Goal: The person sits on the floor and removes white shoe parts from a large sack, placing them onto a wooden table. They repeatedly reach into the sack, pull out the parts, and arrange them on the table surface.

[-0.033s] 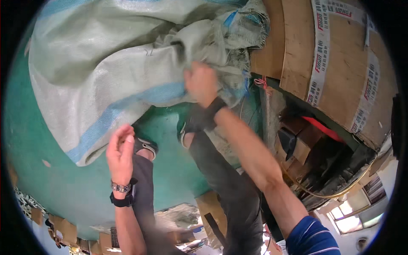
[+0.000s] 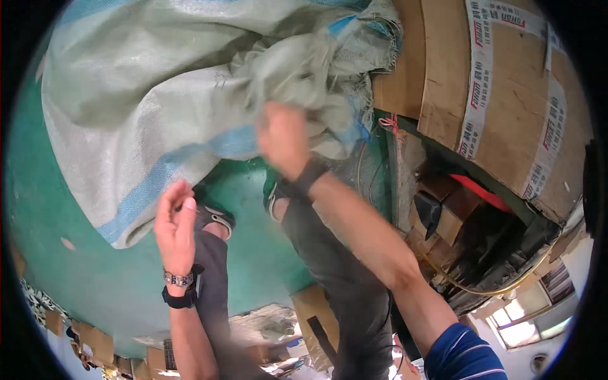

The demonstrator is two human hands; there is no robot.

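Observation:
A large whitish woven sack [image 2: 158, 114] with blue stripes lies crumpled across the far part of the floor, its frayed end toward the right. At the sack's near edge is my right hand [image 2: 283, 136], smeared by motion, with a black band on its wrist; I cannot make out whether its fingers grip the fabric. My left hand [image 2: 176, 228] hovers in front of the sack's lower left corner. Its fingers are slightly bent and apart from the thumb, with nothing in them.
A big taped cardboard box [image 2: 506, 88] stands at the right. Below it, a dark shelf space [image 2: 487, 234] holds smaller boxes and a red item. My shoes rest on the green floor [image 2: 95, 291] between my hands. Flat cardboard [image 2: 313, 316] lies near my legs.
My right hand has shifted left and slightly nearer to me, and the sack's folds beside it have moved. My left hand has drifted a little left.

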